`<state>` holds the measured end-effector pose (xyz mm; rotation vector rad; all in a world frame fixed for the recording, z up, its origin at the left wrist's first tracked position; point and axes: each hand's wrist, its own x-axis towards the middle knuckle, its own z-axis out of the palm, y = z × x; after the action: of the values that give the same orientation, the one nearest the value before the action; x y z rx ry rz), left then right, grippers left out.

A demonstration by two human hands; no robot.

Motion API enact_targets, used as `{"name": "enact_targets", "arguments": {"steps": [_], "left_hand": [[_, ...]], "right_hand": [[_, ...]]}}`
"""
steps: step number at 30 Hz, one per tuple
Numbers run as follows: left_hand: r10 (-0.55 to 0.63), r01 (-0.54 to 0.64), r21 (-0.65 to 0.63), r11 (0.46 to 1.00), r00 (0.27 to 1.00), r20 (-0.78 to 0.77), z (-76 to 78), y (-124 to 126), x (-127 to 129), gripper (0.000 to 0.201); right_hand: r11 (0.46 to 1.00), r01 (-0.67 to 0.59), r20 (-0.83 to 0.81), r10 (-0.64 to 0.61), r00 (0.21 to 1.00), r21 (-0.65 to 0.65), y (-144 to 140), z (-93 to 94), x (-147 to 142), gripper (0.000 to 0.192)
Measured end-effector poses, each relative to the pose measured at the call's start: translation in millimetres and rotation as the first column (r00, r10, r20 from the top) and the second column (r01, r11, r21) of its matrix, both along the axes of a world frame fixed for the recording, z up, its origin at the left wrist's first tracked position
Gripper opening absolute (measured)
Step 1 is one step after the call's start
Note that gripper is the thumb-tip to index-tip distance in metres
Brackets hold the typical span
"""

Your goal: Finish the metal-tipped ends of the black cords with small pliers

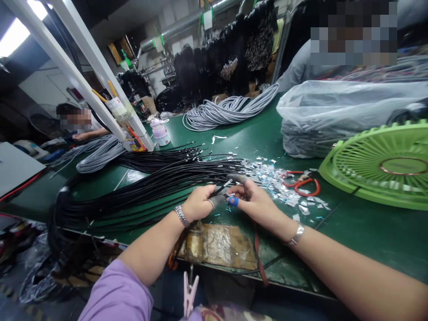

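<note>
Left hand (198,203): pinching the end of a thin black cable (219,190).
Right hand (253,201): fingers closed on the same cable end.
Bag: clear plastic bag (337,111) far beyond right hand, holding grey cable coils.
Writing: none legible.
Bench: green bench (368,232).

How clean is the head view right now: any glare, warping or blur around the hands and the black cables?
Head view: strong wide-angle warping bends the white posts and the green table edge; ceiling light blows out at top left; the plastic bag shows glare; left hand, right hand and black cables are evenly lit and fairly sharp; the faces are pixelated.
</note>
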<state>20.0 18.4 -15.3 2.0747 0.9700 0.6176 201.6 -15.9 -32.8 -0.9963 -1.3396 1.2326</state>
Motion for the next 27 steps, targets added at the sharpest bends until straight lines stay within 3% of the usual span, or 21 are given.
{"name": "enact_targets", "arguments": {"steps": [7,13,15,18,20,22,23,25,27], "left_hand": [[-0.032,0.037,0.054,0.998,0.996,-0.085,5.0,-3,0,0.028],[-0.081,0.089,0.04,0.995,0.981,-0.177,10.7,-9,1,0.021],[-0.115,0.113,-0.023,0.993,0.982,-0.15,11.6,-10,3,0.025],[-0.139,0.147,-0.248,0.957,0.989,0.051,12.5,-9,3,0.035],[-0.073,0.145,-0.441,0.886,0.982,0.175,13.2,-7,2,0.044],[0.005,0.141,-0.592,0.793,0.971,0.239,14.0,-4,-1,0.052],[0.031,0.148,-0.641,0.753,0.965,0.26,14.4,-3,-3,0.054],[0.051,0.177,-0.689,0.702,0.954,0.296,14.6,-2,-6,0.055],[0.036,0.21,-0.706,0.677,0.948,0.317,14.4,-2,-7,0.054]], "right_hand": [[0.997,0.061,0.08,-0.064,0.995,0.048,-5,4.5,-1,0.042],[0.986,0.101,-0.087,-0.113,0.99,-0.133,-10,6.1,-11,0.034],[0.968,0.139,-0.1,-0.162,0.982,-0.209,-7,5.4,-11,0.032],[0.955,0.183,-0.064,-0.203,0.977,-0.233,0,4.6,-3,0.028],[0.978,0.183,0.002,-0.184,0.983,-0.104,4,5.0,6,0.024],[0.981,0.115,0.131,-0.136,0.982,0.153,5,6.1,13,0.019],[0.953,0.064,0.211,-0.13,0.969,0.296,3,6.7,15,0.016],[0.846,-0.043,0.347,-0.171,0.922,0.531,-2,7.6,16,0.023],[0.726,-0.132,0.426,-0.237,0.873,0.675,-8,8.2,14,0.037]]}}
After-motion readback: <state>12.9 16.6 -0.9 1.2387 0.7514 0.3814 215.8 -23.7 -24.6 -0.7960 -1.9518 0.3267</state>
